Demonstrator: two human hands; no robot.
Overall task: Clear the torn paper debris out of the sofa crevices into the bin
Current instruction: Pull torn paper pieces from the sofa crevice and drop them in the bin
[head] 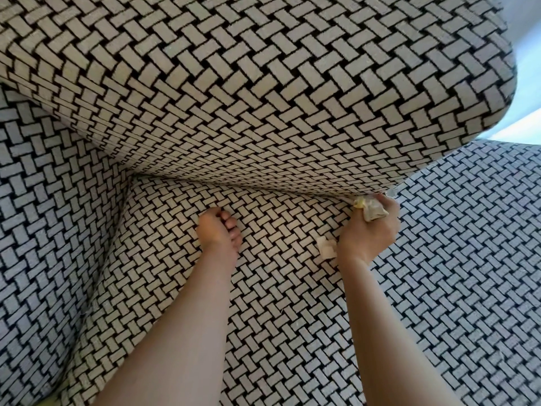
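Note:
The sofa is covered in a black-and-cream woven pattern. Its back cushion (263, 83) bulges over the seat (263, 288), and the crevice (263, 186) runs between them. My right hand (370, 232) grips crumpled pale paper scraps (371, 210) at the right end of the crevice, and another scrap (326, 247) sticks out below its palm. My left hand (218, 230) rests on the seat in a fist, a little in front of the crevice; I see nothing in it. No bin is in view.
The sofa's armrest (44, 230) rises at the left. A second seat section (468, 259) lies to the right. A pale wall (527, 54) shows at the far right behind the cushion.

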